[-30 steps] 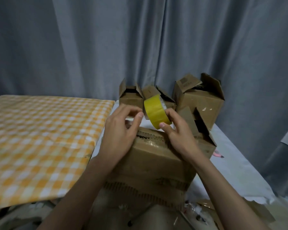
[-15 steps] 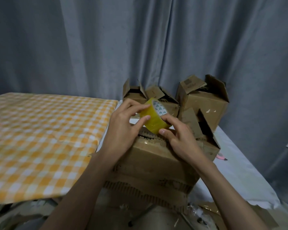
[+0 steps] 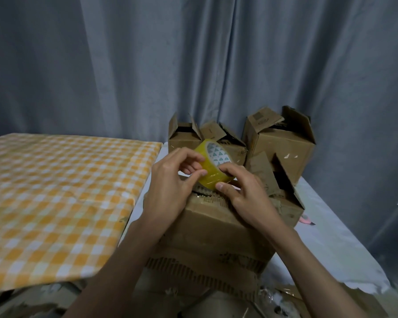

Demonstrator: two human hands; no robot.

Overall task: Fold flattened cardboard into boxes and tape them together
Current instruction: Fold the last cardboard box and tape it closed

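Note:
A yellow tape roll (image 3: 213,166) with a white patterned core sits between both hands, just above the top of a worn cardboard box (image 3: 214,230) in front of me. My right hand (image 3: 246,193) grips the roll from the right, thumb under it and fingers over it. My left hand (image 3: 172,184) pinches the roll's left face with thumb and fingertips. The box's top flaps lie closed, their torn corrugated edge showing under the roll.
Several open cardboard boxes stand behind: one at the back left (image 3: 184,138), a bigger one at the back right (image 3: 280,148), one just right (image 3: 283,198). An orange checked cloth (image 3: 55,196) covers the surface at left. White sheet (image 3: 336,237) at right; grey curtain behind.
The roll has tilted so its white core now faces up and right, and it has dropped closer to the box top. My left fingers have closed onto its face.

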